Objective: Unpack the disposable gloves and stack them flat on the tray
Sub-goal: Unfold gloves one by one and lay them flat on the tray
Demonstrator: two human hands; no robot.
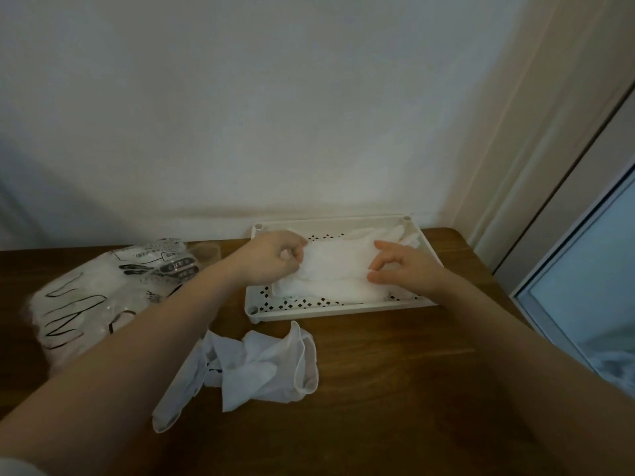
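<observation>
Stacking step: both hands, left hand and right hand, pinch a translucent white disposable glove over the white perforated plastic tray; next, likely press it flat.

Head view, forward-down, near hands

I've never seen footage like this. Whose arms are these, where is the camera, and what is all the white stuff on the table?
There is no machine here: a person wears a camera on the head, so you look down along both bare arms. The one picture comes from there. On the brown wooden table stands a white perforated tray against the wall. In it lies a stack of thin white disposable gloves. The left hand pinches the left end of the top glove, and the right hand pinches its right end, apparently laying it flat. In front of the tray lie loose crumpled gloves, not yet stacked. At the left sits the clear plastic glove package.
</observation>
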